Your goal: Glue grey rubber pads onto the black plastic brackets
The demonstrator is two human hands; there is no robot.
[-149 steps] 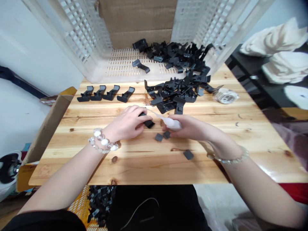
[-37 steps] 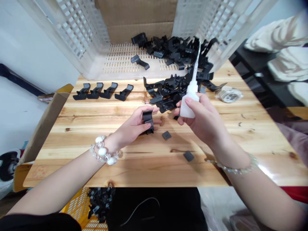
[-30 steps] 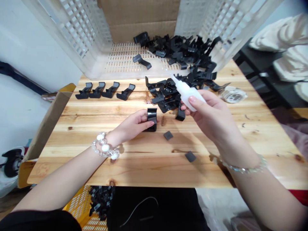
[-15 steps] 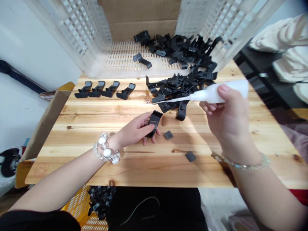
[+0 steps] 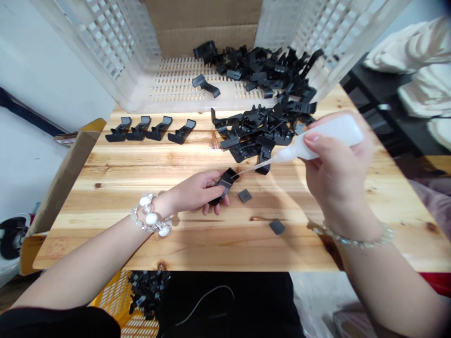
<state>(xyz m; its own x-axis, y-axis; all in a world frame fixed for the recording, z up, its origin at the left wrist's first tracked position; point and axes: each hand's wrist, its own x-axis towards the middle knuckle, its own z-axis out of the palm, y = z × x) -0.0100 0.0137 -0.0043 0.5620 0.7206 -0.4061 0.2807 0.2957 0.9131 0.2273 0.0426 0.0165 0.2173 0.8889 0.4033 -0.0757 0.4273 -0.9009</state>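
Note:
My left hand [image 5: 197, 191] is closed around a curved black plastic clip [image 5: 226, 182], thumb on top, just above the wooden table. In my right hand [image 5: 334, 169] is a white squeeze bottle [image 5: 329, 138] with a long thin nozzle, tilted down to the left. The nozzle's tip is at the upper end of the clip; whether it touches cannot be made out. Two small dark square pads lie close by, one pad [image 5: 244, 195] right of my left hand and another pad [image 5: 277, 226] nearer the front edge.
Several black clips [image 5: 181, 132] stand in a row at the left. A heap of clips [image 5: 260, 126] spills from a white plastic crate [image 5: 141, 96] at the back. Below the table edge, a yellow basket [image 5: 112, 293] holds small black parts. A cardboard box [image 5: 66, 183] is at left.
My right hand has lowered and tilted the bottle, bringing its nozzle from above the heap down to the clip. My left hand has turned the clip slightly and shifted a little left.

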